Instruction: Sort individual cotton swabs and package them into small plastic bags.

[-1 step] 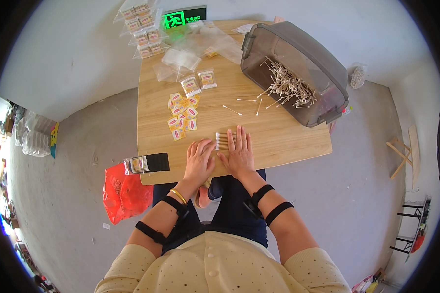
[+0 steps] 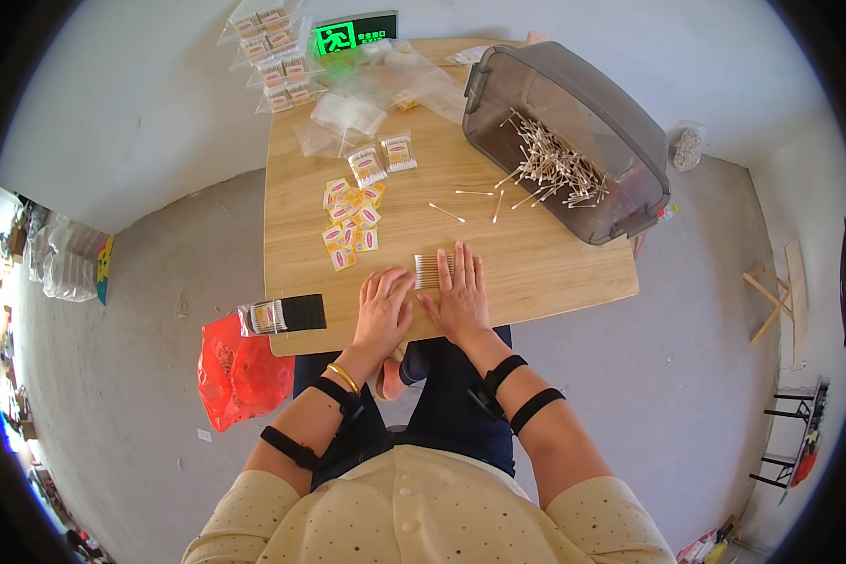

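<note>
A flat row of cotton swabs (image 2: 427, 272) lies side by side near the front edge of the wooden table (image 2: 536, 273). My right hand (image 2: 458, 303) lies flat over the right part of that row, fingers stretched forward. Left of the row, my left hand (image 2: 383, 303) rests on the table with fingers slightly bent, its fingertips close to the swab ends; nothing shows in it. Small yellow and white printed cards (image 2: 352, 221) lie scattered beyond my left hand. Several loose cotton swabs (image 2: 446, 212) lie farther back.
A grey plastic bin (image 2: 644, 155) lies tipped at the right, holding a heap of swabs (image 2: 559, 164). Filled swab packs (image 2: 368, 166) and clear bags (image 2: 348, 113) stand toward the back. One pack (image 2: 268, 318) sits by a black strip (image 2: 305, 313); a red bag (image 2: 240, 371) hangs below.
</note>
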